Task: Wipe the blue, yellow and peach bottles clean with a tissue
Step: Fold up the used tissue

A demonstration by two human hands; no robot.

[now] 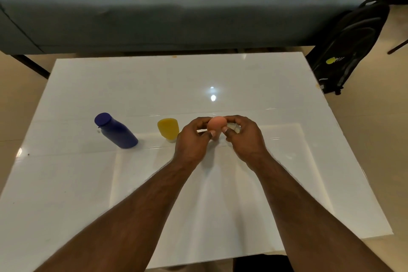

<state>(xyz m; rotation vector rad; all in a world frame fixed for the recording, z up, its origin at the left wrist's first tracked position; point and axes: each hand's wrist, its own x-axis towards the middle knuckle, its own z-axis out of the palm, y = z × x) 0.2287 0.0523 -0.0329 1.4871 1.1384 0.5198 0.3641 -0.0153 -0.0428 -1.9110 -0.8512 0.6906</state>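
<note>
The peach bottle [216, 125] is held up over the middle of the white table [132, 86], between both hands. My left hand [194, 139] grips it from the left with curled fingers and thumb. My right hand [241, 137] curls round its right side; a pale bit that may be a tissue [234, 127] shows behind its fingers. The yellow bottle [168, 128] stands cap-down just left of my left hand. The blue bottle [116, 131] stands further left, upright, with a round cap.
A grey-blue sofa [176, 6] runs along the far side of the table. A black backpack [351, 44] leans on the floor at the table's far right corner. Beige floor surrounds the table.
</note>
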